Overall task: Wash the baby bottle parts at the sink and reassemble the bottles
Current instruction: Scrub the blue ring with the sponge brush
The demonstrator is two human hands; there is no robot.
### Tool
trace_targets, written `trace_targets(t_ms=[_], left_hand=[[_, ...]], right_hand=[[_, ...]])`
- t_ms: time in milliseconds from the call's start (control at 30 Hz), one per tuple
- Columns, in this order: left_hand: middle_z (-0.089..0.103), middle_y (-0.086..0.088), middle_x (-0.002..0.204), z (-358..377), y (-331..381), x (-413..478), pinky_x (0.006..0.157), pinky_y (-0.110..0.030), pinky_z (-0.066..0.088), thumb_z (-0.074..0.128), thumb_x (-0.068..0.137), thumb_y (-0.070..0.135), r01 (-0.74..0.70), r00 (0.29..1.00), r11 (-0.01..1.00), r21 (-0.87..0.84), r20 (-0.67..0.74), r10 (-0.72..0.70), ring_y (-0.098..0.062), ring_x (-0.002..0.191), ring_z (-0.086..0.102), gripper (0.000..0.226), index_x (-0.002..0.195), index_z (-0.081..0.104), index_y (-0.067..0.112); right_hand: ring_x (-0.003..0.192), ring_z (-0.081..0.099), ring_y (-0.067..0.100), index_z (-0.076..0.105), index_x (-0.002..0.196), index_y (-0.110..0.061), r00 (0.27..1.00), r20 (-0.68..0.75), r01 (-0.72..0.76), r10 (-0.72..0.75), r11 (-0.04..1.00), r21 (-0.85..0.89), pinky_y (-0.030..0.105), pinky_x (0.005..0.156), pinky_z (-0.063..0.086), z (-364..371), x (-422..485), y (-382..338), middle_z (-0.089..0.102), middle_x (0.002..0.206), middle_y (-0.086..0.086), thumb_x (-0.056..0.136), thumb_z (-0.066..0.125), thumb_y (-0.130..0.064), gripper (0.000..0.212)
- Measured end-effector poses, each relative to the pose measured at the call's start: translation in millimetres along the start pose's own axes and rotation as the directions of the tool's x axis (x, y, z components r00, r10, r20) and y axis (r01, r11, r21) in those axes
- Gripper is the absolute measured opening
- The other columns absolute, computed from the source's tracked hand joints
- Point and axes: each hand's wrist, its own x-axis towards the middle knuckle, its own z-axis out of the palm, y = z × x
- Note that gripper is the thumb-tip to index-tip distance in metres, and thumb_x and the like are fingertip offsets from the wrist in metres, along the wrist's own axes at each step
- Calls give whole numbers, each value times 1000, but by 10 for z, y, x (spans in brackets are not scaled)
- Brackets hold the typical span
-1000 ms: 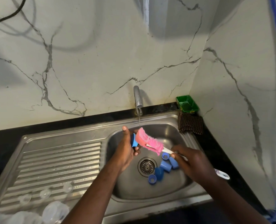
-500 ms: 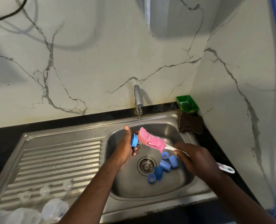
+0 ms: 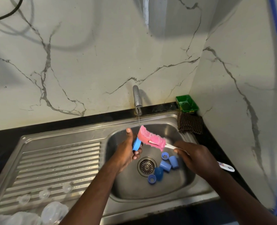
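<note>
Blue cap point(image 3: 136, 144) is held above the drain point(image 3: 146, 166), with the left hand point(image 3: 126, 154) curled round it. Pink sponge brush point(image 3: 151, 139) meets the cap under the tap stream. The right hand point(image 3: 197, 159) grips the brush's white handle. Loose blue parts point(image 3: 165, 166) lie just right of the drain. Clear teats point(image 3: 44, 194) sit on the drainboard, well left of it.

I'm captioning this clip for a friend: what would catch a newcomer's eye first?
The pink sponge brush sits under the tap stream, gripped by the right hand. The left hand holds a round blue plastic cap beside it. More blue caps lie by the round steel drain.
</note>
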Motion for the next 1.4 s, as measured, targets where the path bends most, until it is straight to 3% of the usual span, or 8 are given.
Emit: trace_targets(t_ms=[133, 267, 500, 767, 933, 1067, 1233, 1400], left_hand=[[53, -10, 73, -10, -2, -11, 54, -26, 34, 26, 84, 72, -86, 996, 994, 70, -20, 87, -9, 57, 42, 71, 109, 72, 24], [53, -4, 71, -42, -11, 9, 47, -17, 34, 34, 83, 69, -116, 993, 974, 196, 29, 112, -5, 53, 43, 69, 96, 62, 7], [60, -11, 94, 1, 24, -13, 45, -21, 34, 31, 94, 50, -188, 978, 982, 23, 98, 185, -10, 54, 42, 55, 144, 42, 27], [63, -23, 86, -69, -47, 32, 39, -20, 37, 21, 103, 54, -141, 985, 990, 24, -100, 142, -16, 45, 49, 66, 111, 62, 4], [51, -5, 60, -85, -124, 5, 37, -16, 21, 26, 103, 60, 34, 974, 999, 29, -227, -26, -10, 40, 35, 63, 87, 61, 10], [60, -8, 79, -210, -208, -25, 41, -21, 28, 31, 103, 54, 143, 977, 945, -295, -112, -183, -12, 49, 39, 54, 98, 65, 12], [68, -18, 97, -164, -168, -151, 52, -21, 50, 63, 95, 27, 190, 978, 939, -287, -30, -207, -17, 68, 60, 20, 101, 66, 8], [65, -8, 80, -119, -117, -195, 41, -17, 35, 68, 88, 32, 198, 978, 914, -353, 3, -210, -12, 55, 50, 23, 94, 56, 13]], right_hand=[[71, 68, 24, 56, 113, -32, 991, 127, 29, -36, 998, 53, 42, 63, 54, -20, -62, 2, 68, 80, -2, 101, 27, -60, 41], [61, 62, 24, 59, 110, -30, 995, 95, -18, 18, 1000, 5, 40, 58, 53, -4, -27, 18, 62, 67, -1, 99, 24, -62, 49], [67, 60, 27, 53, 107, -35, 975, 217, -55, 43, 997, 51, 44, 63, 52, 5, -74, 38, 60, 72, -2, 97, 30, -58, 34], [56, 51, 12, 49, 89, -36, 947, 317, -103, 50, 983, 151, 39, 60, 49, -83, -135, -168, 52, 60, -13, 96, 35, -51, 22], [56, 53, 3, 56, 85, -38, 950, 295, -193, 107, 940, 280, 23, 58, 40, -81, -172, -245, 57, 63, -22, 101, 53, -20, 25], [49, 43, 4, 63, 81, -32, 930, 275, -354, 245, 799, 486, 20, 51, 35, 2, -265, -255, 49, 53, -6, 101, 54, -10, 31], [52, 38, 20, 71, 78, -28, 858, 306, -497, 412, 520, 695, 24, 46, 31, 81, -317, -256, 44, 56, 3, 101, 51, -7, 37], [49, 45, 18, 71, 86, -36, 880, 295, -475, 373, 647, 596, 26, 50, 33, 60, -299, -276, 52, 52, 5, 101, 54, -12, 33]])
